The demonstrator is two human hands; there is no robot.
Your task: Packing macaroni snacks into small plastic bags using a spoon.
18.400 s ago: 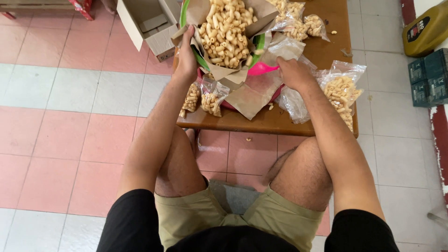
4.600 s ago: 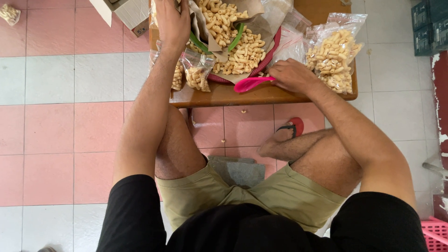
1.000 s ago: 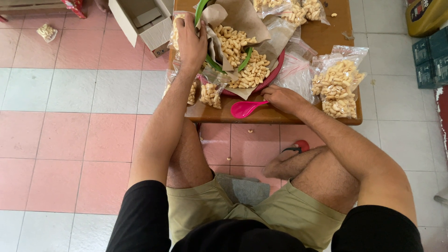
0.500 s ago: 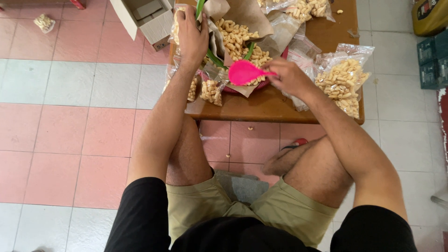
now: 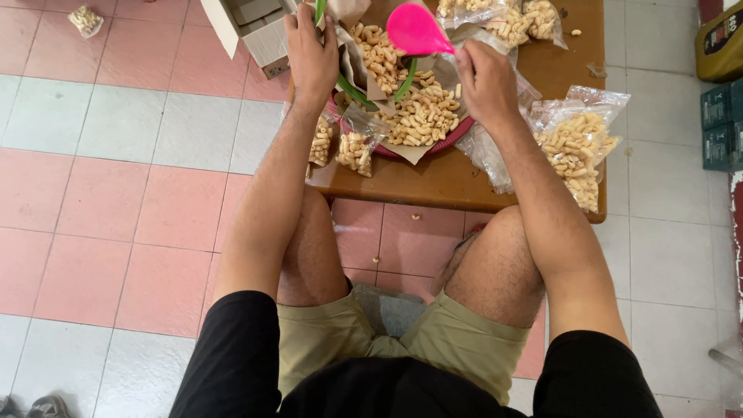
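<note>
Pink scoop [image 5: 418, 29] pinched in your right hand [image 5: 486, 77] above the snacks [image 5: 414, 116]; left hand [image 5: 311, 54] fingers grip the basket [image 5: 364, 97], steadying it.

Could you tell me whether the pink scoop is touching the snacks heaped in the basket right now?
Apart. In the head view, the right hand holds the pink scoop lifted above the snacks.
</note>
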